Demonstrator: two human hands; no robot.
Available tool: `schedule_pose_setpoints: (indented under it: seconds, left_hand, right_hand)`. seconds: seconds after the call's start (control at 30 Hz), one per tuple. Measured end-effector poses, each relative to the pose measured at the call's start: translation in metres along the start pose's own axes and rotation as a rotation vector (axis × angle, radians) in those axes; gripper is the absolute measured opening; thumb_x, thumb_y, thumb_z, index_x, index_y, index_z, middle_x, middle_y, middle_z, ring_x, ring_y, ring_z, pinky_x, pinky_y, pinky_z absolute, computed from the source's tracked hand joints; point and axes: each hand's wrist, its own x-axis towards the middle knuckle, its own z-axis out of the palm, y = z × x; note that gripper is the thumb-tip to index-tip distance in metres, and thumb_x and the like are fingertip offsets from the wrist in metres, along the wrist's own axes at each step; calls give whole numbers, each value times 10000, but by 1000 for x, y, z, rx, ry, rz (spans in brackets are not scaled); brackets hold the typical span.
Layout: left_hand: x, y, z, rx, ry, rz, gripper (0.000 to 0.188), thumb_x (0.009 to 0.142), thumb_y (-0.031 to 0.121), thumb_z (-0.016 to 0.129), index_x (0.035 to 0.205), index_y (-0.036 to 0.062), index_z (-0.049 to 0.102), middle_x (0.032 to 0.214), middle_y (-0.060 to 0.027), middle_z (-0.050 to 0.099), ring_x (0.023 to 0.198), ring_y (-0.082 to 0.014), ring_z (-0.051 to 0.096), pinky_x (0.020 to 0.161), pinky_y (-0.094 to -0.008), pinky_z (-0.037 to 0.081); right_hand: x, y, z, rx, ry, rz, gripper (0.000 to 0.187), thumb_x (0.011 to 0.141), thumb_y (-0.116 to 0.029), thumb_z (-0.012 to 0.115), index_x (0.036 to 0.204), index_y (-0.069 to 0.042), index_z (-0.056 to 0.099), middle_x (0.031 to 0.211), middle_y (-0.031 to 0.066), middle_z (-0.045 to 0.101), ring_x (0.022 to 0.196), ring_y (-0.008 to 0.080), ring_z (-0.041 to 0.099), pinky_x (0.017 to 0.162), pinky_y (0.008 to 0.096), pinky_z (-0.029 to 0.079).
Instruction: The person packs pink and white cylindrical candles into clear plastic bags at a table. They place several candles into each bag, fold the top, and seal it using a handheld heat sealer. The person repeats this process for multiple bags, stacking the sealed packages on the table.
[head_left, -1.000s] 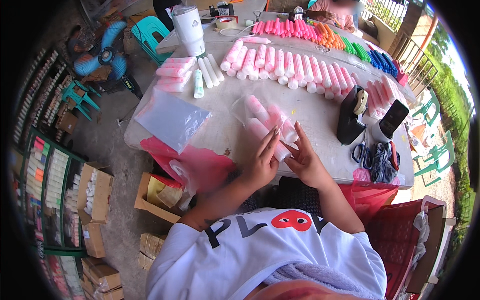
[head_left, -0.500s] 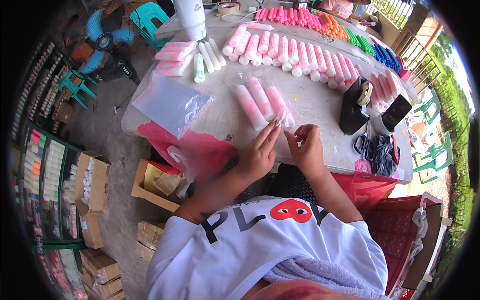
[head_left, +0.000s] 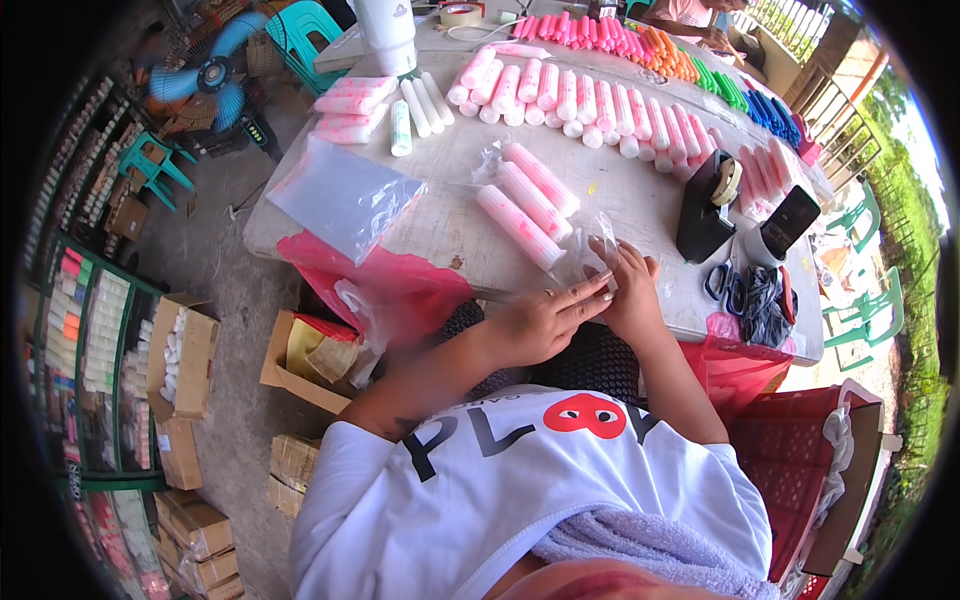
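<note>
Three pink-and-white cylinders [head_left: 535, 200] lie side by side in a clear plastic bag [head_left: 590, 245] near the table's front edge, slanting toward me. My right hand [head_left: 632, 292] grips the bag's loose near end with curled fingers. Against that same end, my left hand [head_left: 555, 320] presses with its longer fingers stretched toward the right hand; its thumb is hidden. To the left lies a stack of flat clear plastic bags [head_left: 345, 200]. A black tape dispenser [head_left: 708, 205] stands to the right of the bagged cylinders.
Pink-and-white cylinders [head_left: 600, 105] form a long row across the table [head_left: 440, 225]. Behind are pink, orange, green and blue bundles. A white tumbler [head_left: 385, 35] stands at far left. Scissors [head_left: 725, 288], a phone [head_left: 790, 225] and a black plastic bag [head_left: 765, 308] sit right.
The bagged cylinders have turned, their near ends shifting right. Both hands have moved slightly right with the bag's loose end, and the right hand has closed on it.
</note>
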Motion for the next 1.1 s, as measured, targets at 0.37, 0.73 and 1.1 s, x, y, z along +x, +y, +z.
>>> schedule_pose_setpoints:
  seconds: [0.37, 0.73, 1.1]
  left_hand:
    - [0, -72, -57, 608, -57, -126, 145, 785, 110, 629, 917, 87, 572, 994, -73, 553, 1012, -269, 540, 875, -408, 424]
    - [12, -84, -42, 592, -9, 11, 175, 799, 147, 579, 964, 88, 574, 967, -61, 558, 981, -254, 549, 874, -393, 443]
    - [9, -54, -47, 516, -43, 8, 68, 783, 90, 575, 843, 60, 579, 818, -60, 545, 810, -244, 563, 750, -376, 461]
  right_hand:
    - [11, 9, 8, 185, 7, -159, 256, 736, -68, 736, 982, -45, 670, 1007, 114, 627, 965, 295, 587, 819, 360, 483]
    - [16, 25, -7, 305, 40, -105, 247, 739, -66, 753, 969, -35, 667, 1016, 110, 633, 946, 284, 607, 843, 354, 485]
    - [23, 49, -12, 512, -248, 76, 147, 816, -60, 695, 960, -45, 675, 1000, 97, 629, 907, 218, 611, 812, 311, 481]
